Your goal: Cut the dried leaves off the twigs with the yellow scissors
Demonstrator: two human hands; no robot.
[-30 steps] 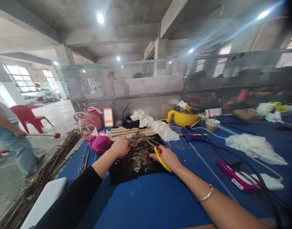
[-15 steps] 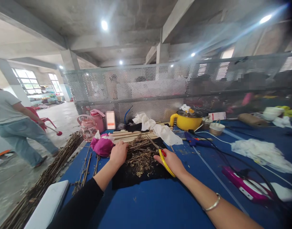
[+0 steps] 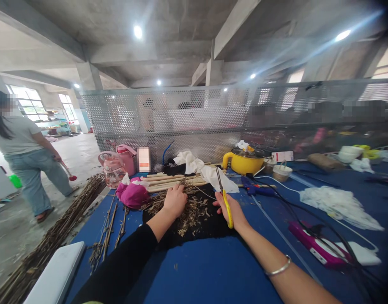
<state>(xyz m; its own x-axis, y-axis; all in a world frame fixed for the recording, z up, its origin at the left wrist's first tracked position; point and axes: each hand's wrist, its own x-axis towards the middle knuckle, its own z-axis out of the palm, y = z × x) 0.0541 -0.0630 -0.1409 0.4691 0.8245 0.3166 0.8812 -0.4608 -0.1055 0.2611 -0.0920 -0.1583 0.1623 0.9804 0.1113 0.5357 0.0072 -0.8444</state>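
My right hand (image 3: pixel 232 210) grips a pair of scissors with yellow handles (image 3: pixel 226 209); their thin blades point up and away. My left hand (image 3: pixel 176 202) is closed over dried stems (image 3: pixel 159 198), its fingertips partly hidden among them. Under both lies a black cloth (image 3: pixel 206 230), strewn with chopped dry bits (image 3: pixel 194 215). Just left of the stems sits a magenta cloth bundle (image 3: pixel 132 194). Behind them are pale wooden sticks (image 3: pixel 164 180) and a crumpled white cloth (image 3: pixel 209 173).
A yellow pot (image 3: pixel 246 162), blue glue gun (image 3: pixel 262 188) and magenta power strip (image 3: pixel 317 242) with cables stand to the right on the blue table (image 3: pixel 194 274). Pink bottles (image 3: pixel 113 169) are at back left. Long stem bundles (image 3: pixel 54 236) lie beside the table; a person (image 3: pixel 25 156) walks there.
My left hand has moved right across the stems. My right hand has shifted slightly right, and the scissors have swung away from the stems to point upward. The person at left has moved.
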